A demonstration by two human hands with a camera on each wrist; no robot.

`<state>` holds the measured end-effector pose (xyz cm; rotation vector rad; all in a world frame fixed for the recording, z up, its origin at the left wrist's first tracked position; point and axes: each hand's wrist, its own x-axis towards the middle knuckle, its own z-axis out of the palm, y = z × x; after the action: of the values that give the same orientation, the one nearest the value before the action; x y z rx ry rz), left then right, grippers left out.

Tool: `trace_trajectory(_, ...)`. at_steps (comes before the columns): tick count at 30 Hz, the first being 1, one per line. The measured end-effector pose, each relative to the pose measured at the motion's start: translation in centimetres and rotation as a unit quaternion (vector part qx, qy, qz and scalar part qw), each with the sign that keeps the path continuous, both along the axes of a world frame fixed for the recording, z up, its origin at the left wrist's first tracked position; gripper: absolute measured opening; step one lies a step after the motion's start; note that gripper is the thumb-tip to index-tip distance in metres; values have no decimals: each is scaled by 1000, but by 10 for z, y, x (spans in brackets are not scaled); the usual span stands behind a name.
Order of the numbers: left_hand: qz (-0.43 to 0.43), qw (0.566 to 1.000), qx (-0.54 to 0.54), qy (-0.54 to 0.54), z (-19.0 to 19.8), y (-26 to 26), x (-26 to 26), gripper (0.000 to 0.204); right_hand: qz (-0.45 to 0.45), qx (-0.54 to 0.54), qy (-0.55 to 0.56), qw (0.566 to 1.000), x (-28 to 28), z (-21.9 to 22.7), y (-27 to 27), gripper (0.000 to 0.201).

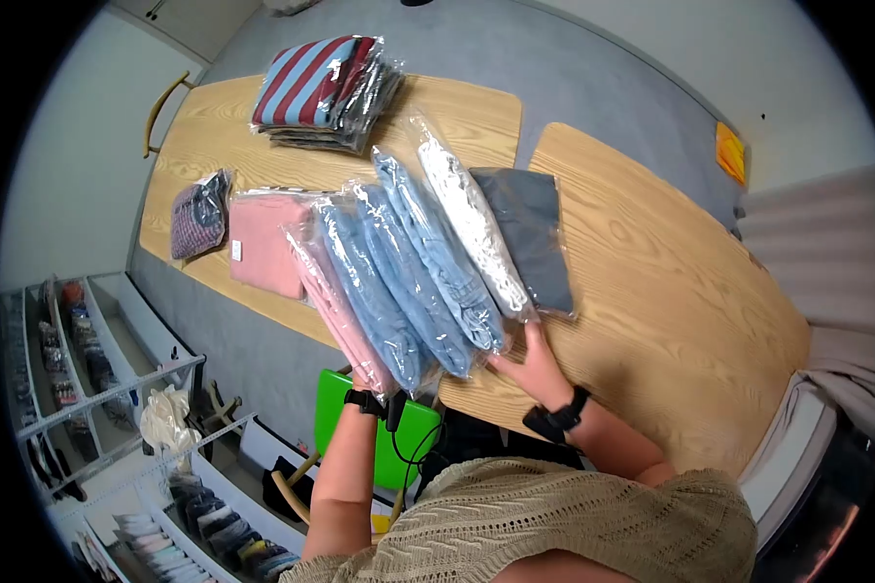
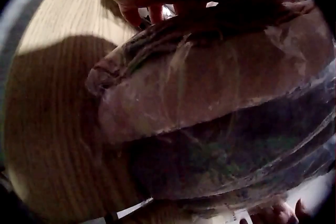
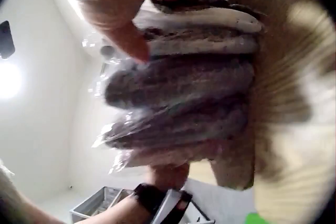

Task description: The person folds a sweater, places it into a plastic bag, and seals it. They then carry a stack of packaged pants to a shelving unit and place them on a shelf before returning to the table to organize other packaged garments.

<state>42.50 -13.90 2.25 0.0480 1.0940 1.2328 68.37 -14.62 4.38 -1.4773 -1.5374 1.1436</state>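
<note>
Several folded garments in clear plastic bags stand on edge in a slanted row between my two hands. The row runs from a pink bagged garment (image 1: 332, 296) through blue denim ones (image 1: 408, 272) to a white bagged garment (image 1: 467, 214). My left hand (image 1: 367, 382) holds the near end of the pink one, its fingers mostly hidden behind the plastic. At the other side my right hand (image 1: 541, 369) grips the row's near corner, thumb (image 3: 135, 45) across the bag ends and fingers beside the white bag. A flat dark grey bagged garment (image 1: 527, 233) lies right beside the white one.
A pink folded packet (image 1: 270, 253) and a small checked bundle (image 1: 199, 222) lie left of the row. Farther back sits a stack with a striped garment (image 1: 306, 83) on top. A green chair (image 1: 413, 428) stands at the table edge; shelf bins (image 1: 78, 360) fill the left.
</note>
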Motion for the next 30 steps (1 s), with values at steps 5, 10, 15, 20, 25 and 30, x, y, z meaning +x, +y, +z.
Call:
trace_trajectory(5,12,1000,-22,-18,11,4,6,61,-99,-106,50,988,95,4,-7,22)
trace_trajectory(10,-10,999,20,-34,-26,-9,-13,60,-233,-50,114,965,134,-33,121,23)
trace_trajectory(15,-16,999,11,-35,-7,-2,-9,50,-113,-178,145,967,154,-52,188,21)
trace_trajectory(20,-59,996,59,-45,-21,-7,-17,54,-53,-406,110,906,190,-41,214,39)
trace_trajectory(25,-31,993,60,-94,-17,-6,-15,57,-13,-435,215,874,153,-1,224,49)
trace_trajectory(30,-43,995,69,-61,-16,-2,-15,53,92,-414,181,887,139,19,223,77)
